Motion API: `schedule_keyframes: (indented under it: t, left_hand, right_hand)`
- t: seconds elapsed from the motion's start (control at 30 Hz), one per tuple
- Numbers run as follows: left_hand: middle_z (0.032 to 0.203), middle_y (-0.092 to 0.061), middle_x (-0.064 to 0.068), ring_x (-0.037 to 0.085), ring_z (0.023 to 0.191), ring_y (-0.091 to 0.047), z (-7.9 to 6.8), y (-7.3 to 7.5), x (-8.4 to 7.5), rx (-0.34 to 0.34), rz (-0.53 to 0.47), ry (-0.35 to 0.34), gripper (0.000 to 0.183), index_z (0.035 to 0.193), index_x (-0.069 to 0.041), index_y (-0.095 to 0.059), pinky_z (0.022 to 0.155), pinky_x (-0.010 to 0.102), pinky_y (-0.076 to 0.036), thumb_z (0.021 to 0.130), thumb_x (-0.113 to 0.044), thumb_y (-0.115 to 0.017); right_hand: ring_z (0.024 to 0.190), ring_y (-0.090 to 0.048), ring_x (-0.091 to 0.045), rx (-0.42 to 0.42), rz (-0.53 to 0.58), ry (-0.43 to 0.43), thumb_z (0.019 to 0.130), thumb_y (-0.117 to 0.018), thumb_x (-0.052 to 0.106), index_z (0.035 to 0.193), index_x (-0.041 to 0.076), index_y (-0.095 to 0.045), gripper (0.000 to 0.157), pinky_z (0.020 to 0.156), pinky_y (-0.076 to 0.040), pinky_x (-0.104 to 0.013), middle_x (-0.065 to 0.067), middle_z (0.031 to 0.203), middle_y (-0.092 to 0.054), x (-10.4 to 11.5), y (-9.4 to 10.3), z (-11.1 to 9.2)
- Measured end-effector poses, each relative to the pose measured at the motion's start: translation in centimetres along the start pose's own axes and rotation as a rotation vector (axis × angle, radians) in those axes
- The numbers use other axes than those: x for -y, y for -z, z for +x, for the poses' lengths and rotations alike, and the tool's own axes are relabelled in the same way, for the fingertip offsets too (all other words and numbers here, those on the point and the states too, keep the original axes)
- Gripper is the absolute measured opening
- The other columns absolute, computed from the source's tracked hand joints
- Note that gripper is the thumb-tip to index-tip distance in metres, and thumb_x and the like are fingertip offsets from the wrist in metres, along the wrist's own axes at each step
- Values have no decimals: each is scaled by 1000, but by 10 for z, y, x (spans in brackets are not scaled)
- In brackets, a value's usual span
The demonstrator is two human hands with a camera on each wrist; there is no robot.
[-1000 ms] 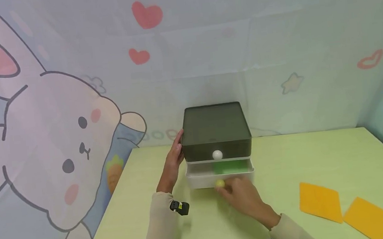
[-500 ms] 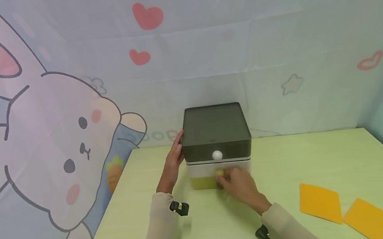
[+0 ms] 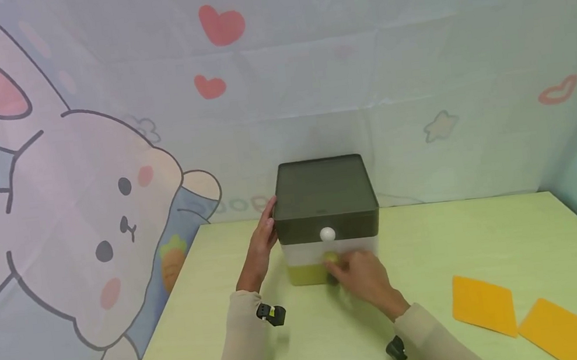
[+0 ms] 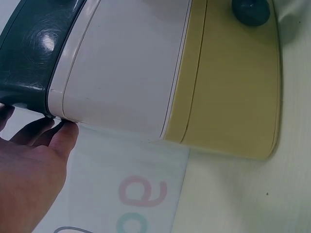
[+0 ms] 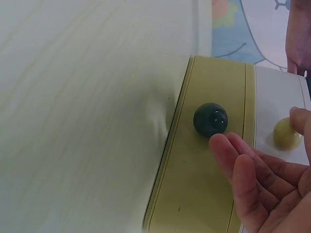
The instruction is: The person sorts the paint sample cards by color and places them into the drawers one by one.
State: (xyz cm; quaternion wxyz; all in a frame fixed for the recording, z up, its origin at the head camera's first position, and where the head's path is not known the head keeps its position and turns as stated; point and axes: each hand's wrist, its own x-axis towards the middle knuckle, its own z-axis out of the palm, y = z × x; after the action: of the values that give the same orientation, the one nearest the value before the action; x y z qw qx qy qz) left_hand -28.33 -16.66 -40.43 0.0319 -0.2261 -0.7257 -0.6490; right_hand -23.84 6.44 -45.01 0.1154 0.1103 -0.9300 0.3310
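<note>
While the yellow knob (image 5: 285, 137) is pinched by the right hand (image 3: 366, 277), the box (image 3: 322, 187) on the table (image 3: 485, 241) should be gently steadied by the left hand (image 3: 261, 240), whose slightly spread fingers are laid against its side.

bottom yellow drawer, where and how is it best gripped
The bottom yellow drawer is probably best pinched by its dark green knob, coming from the front: the round knob juts out from a smooth face that shows no other handle.
</note>
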Motion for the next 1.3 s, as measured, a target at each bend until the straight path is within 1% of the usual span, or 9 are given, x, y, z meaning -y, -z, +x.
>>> schedule_keyframes:
  t: [0.27, 0.37, 0.47, 0.57, 0.73, 0.87, 0.97, 1.17, 1.3]
  left_hand:
    - [170, -13, 1, 27, 158, -15, 0, -1, 4, -3, -5, 1, 56, 161, -33, -20, 127, 54, -16, 108, -49, -27]
    - [171, -13, 1, 26, 158, -15, 0, -2, 5, 6, -5, -1, 56, 161, -34, -20, 127, 54, -17, 108, -49, -27]
    - [171, -13, 1, 26, 158, -16, 0, -3, 5, 10, -8, -1, 56, 161, -34, -20, 127, 54, -17, 108, -49, -28]
    - [171, -13, 1, 27, 158, -16, 0, -4, 4, 7, -7, -1, 56, 161, -33, -20, 127, 54, -17, 108, -49, -28]
    - [171, -12, 0, 26, 158, -15, 0, -5, 4, 7, -2, 2, 57, 161, -34, -19, 127, 54, -16, 107, -51, -28]
    - [171, -12, 0, 26, 158, -14, 0, -5, 5, 4, 2, 4, 57, 161, -34, -20, 127, 54, -16, 108, -51, -27]
    - [171, -12, 1, 27, 158, -14, 0, -5, 6, 0, 1, 8, 56, 161, -34, -20, 127, 55, -16, 108, -50, -27]
    - [170, -12, -2, 24, 158, -14, 0, -3, 4, 6, 7, 9, 55, 161, -35, -19, 128, 53, -16, 108, -50, -27]
    - [170, -13, -4, 23, 158, -15, 1, 1, 3, 2, 6, 6, 56, 160, -38, -20, 128, 53, -16, 107, -53, -28]
  right_hand:
    - [45, -31, -7, 51, -62, -21, 85, -77, 43, 49, 20, -40, 57, 40, -21, -23, 10, 47, -31, -6, -13, -6]
    - [48, -32, -8, 26, -124, 4, 83, -79, 42, 54, 18, -48, 49, 40, -23, -23, 9, 50, -33, -9, -20, -7]
    - [50, -34, -10, -5, -176, 22, 81, -81, 42, 71, 17, -64, 32, 40, -24, -24, 7, 54, -37, -10, -24, -8]
    - [51, -36, -12, -28, -236, 39, 80, -82, 42, 83, 16, -68, 30, 40, -27, -25, 3, 56, -42, -10, -27, -8]
    - [52, -51, -19, -74, -315, 51, 78, -83, 39, 62, 10, -58, 42, 42, -35, -30, -7, 62, -57, -10, -32, -8]
    - [55, -59, -23, -88, -330, 43, 79, -83, 36, 58, 10, -56, 43, 44, -41, -33, -10, 65, -62, -9, -34, -9]
    - [51, -52, -17, -80, -331, 36, 81, -82, 35, 53, 13, -48, 49, 41, -38, -30, -4, 58, -55, -8, -35, -10]
    - [47, -27, -9, -44, -332, 39, 84, -79, 33, 51, 19, -24, 65, 38, -21, -23, 7, 50, -24, -2, -33, -20]
    - [47, -26, -9, -22, -328, 51, 82, -80, 34, 50, 20, -24, 66, 38, -21, -22, 8, 50, -24, 5, -29, -28]
